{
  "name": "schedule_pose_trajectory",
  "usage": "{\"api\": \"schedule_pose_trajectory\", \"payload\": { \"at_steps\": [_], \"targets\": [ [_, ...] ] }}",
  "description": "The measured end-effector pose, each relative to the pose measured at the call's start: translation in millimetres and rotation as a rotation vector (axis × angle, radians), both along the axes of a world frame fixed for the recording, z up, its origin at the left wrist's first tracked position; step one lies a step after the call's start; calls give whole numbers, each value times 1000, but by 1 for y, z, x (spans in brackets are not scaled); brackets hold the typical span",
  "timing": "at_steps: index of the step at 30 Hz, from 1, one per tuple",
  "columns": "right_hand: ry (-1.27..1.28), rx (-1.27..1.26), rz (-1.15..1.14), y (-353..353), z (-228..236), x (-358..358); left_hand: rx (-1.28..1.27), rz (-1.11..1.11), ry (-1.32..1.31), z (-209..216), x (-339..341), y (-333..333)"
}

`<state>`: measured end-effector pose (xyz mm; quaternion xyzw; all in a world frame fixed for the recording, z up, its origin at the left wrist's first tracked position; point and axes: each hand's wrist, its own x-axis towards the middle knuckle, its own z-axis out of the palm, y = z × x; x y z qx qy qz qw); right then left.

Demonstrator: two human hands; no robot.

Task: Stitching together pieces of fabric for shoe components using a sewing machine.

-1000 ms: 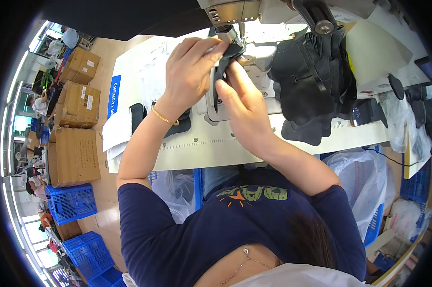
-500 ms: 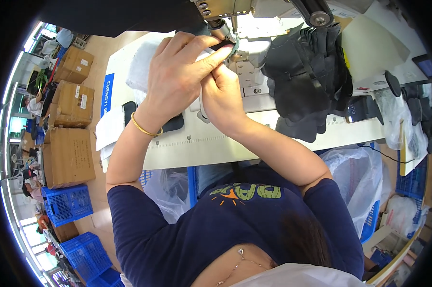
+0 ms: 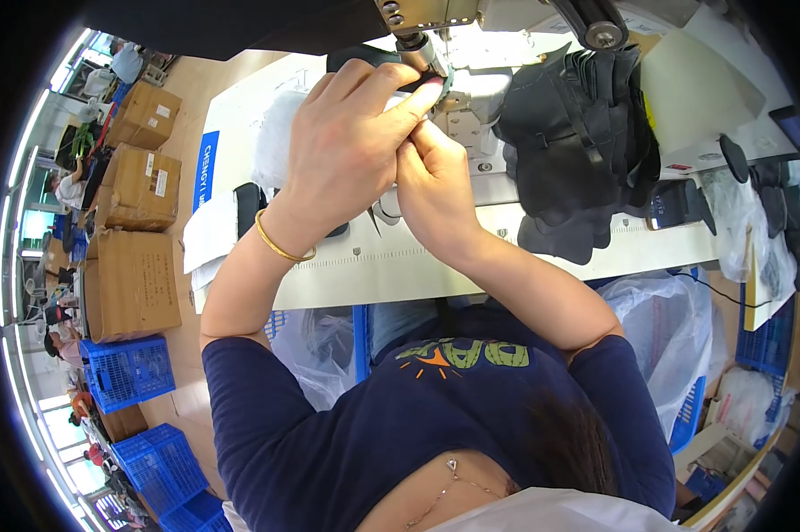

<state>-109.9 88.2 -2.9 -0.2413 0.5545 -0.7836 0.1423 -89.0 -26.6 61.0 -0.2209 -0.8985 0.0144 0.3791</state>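
Note:
Under the metal head of a sewing machine (image 3: 422, 53), my left hand (image 3: 347, 155) is closed, its thumb and forefinger pressed together on a small black piece (image 3: 410, 86) close to the needle area. My right hand (image 3: 440, 191) lies against it, fingers curled into a pinch; whatever they hold is hidden. A thin dark tip (image 3: 374, 222) pokes out below the left hand. To the right of both hands, a thick stack of black cut pieces (image 3: 573, 133) drapes over the white table's front edge (image 3: 400, 275).
A dark phone-like device (image 3: 670, 204) lies right of the stack. White paper (image 3: 212, 235) and a dark object (image 3: 250, 206) sit left of my wrist. Plastic-lined blue crates (image 3: 661, 328) stand below the table. Cardboard boxes (image 3: 134, 284) and a blue crate (image 3: 129, 372) line the left floor.
The whole view has shifted slightly. Both hands keep close together at the machine head, with a small turn of the left hand. The thin dark tip now shows below it.

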Motion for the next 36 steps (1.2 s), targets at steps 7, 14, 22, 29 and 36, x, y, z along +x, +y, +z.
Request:
{"api": "schedule_pose_trajectory", "payload": {
  "at_steps": [7, 14, 22, 29, 36],
  "targets": [
    [24, -64, -48, 11, 3, 5, 72, 35, -39, 2, 3, 10],
    [10, 120, 48, 36, 18, 9, 124, 83, -83, 4, 10, 20],
    [13, 62, 25, 49, 7, 9, 118, 120, -105, -6, 27, 38],
    [72, 38, 21, 55, 9, 5, 101, 153, -73, -9, 30, 47],
    [83, 32, 39, 55, 16, -1, 71, 149, -24, -10, 21, 43]
  ]
}}
